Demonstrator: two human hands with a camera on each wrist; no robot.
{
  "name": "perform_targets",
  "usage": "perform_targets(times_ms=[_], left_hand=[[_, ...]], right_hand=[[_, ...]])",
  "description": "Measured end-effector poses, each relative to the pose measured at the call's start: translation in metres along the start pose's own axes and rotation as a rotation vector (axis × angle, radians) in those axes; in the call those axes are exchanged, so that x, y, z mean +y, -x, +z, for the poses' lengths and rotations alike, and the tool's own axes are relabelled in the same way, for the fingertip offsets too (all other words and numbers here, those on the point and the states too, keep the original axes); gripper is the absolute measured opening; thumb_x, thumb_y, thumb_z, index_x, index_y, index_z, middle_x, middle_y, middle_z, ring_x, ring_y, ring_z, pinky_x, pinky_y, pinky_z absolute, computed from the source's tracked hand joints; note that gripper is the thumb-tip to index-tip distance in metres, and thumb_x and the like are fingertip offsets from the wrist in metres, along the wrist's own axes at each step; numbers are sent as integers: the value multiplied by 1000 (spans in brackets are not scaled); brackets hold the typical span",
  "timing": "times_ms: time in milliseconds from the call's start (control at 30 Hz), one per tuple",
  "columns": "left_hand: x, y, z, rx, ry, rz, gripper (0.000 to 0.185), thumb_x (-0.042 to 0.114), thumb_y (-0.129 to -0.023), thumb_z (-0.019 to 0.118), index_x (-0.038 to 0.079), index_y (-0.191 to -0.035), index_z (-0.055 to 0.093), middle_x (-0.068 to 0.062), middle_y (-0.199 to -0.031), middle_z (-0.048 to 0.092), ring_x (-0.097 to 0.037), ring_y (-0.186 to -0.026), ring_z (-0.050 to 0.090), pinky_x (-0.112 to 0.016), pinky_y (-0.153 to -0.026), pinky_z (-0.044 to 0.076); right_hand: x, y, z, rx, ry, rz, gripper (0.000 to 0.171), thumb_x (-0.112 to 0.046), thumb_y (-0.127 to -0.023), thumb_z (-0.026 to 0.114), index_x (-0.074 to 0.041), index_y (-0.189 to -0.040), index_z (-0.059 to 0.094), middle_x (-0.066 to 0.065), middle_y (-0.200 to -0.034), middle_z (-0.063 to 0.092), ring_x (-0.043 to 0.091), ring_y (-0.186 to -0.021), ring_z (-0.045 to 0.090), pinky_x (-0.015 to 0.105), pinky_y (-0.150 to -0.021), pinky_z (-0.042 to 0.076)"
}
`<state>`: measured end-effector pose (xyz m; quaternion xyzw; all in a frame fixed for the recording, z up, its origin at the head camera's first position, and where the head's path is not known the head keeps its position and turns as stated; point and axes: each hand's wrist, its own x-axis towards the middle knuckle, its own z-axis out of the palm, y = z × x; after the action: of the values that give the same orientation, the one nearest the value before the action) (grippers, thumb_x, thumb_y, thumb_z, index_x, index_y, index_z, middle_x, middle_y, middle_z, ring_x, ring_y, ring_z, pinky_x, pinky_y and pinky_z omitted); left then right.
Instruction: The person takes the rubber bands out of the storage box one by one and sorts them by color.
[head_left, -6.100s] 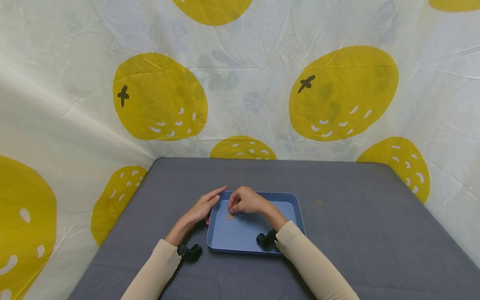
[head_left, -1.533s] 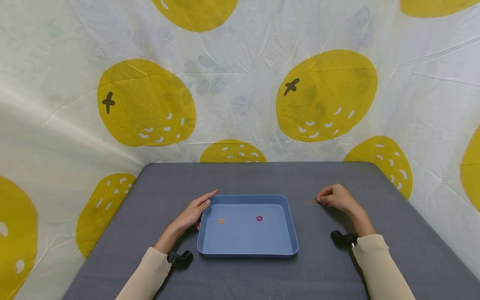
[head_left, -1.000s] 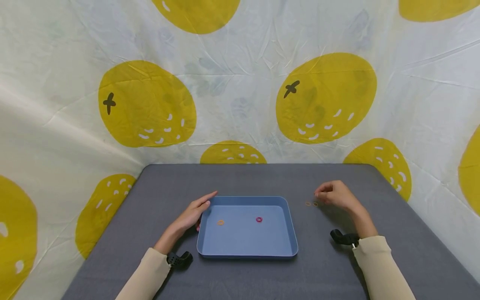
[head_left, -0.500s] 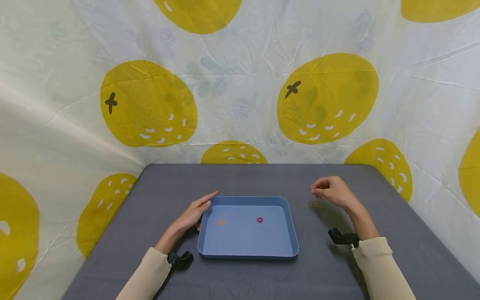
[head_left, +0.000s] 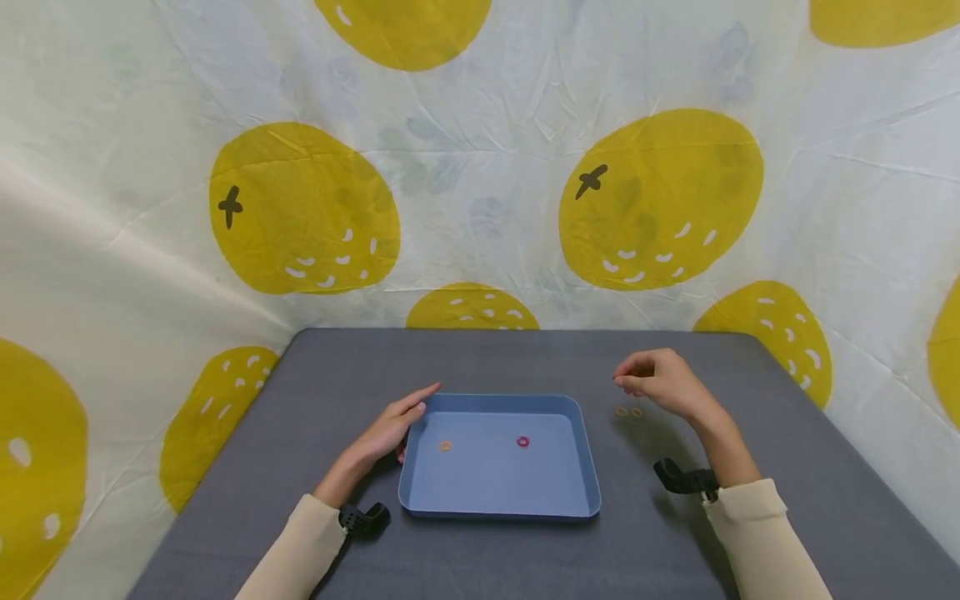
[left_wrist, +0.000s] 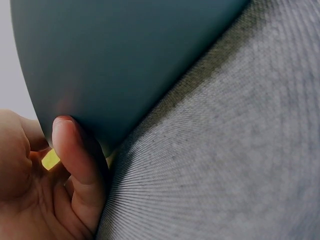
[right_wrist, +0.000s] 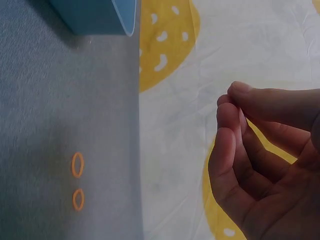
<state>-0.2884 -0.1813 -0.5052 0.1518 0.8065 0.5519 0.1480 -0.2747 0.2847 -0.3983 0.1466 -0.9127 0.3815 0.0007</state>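
Note:
A blue tray (head_left: 498, 401) lies mid-table with a small orange ring (head_left: 446, 446) and a pink ring (head_left: 522, 442) inside. My left hand (head_left: 395, 422) lies flat against the tray's far left corner, fingers straight; in the left wrist view the thumb (left_wrist: 75, 155) presses on the tray wall (left_wrist: 125, 60). My right hand (head_left: 651, 380) hovers above the table right of the tray, fingers curled, thumb meeting the fingertips (right_wrist: 231, 100), with nothing seen between them. Two orange rings (head_left: 628, 412) lie on the cloth just below it, also seen as the two rings (right_wrist: 77, 181) in the right wrist view.
The grey cloth table (head_left: 487, 358) has a white sheet with yellow fruit prints (head_left: 660, 200) hung behind and to both sides. Black wrist mounts (head_left: 681, 479) sit at both cuffs. The tray corner (right_wrist: 100, 17) shows at the right wrist view's top.
My right hand has lifted off the table from beside the two orange rings and drawn slightly back and left. The left hand and tray have stayed put.

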Motion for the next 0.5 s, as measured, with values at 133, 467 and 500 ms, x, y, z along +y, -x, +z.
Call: perform_targets(times_ms=[133, 467, 500], left_hand=[[-2, 0, 1, -8, 6, 8, 48, 29, -114, 38, 27, -162, 38, -26, -148, 50, -15, -42, 46, -31, -44, 46], [1, -1, 0, -7, 16, 3, 47, 29, -114, 37, 28, -162, 38, -17, -160, 40, -15, -44, 45, -31, -46, 45], [1, -1, 0, -6, 16, 2, 47, 29, -114, 37, 28, -162, 38, -17, -161, 40, -14, -44, 45, -31, -46, 45]], right_hand=[[-6, -2, 6, -8, -17, -24, 14, -13, -98, 71, -1, -103, 76, 8, -88, 73, 13, -72, 62, 29, -68, 55], [-32, -22, 29, -38, -6, -86, 10, -11, -98, 70, -6, -100, 78, 10, -94, 75, 19, -82, 68, 28, -72, 57], [-35, -25, 32, -45, -4, -95, 9, -11, -98, 71, -6, -99, 78, 11, -94, 75, 17, -81, 68, 28, -72, 57]])
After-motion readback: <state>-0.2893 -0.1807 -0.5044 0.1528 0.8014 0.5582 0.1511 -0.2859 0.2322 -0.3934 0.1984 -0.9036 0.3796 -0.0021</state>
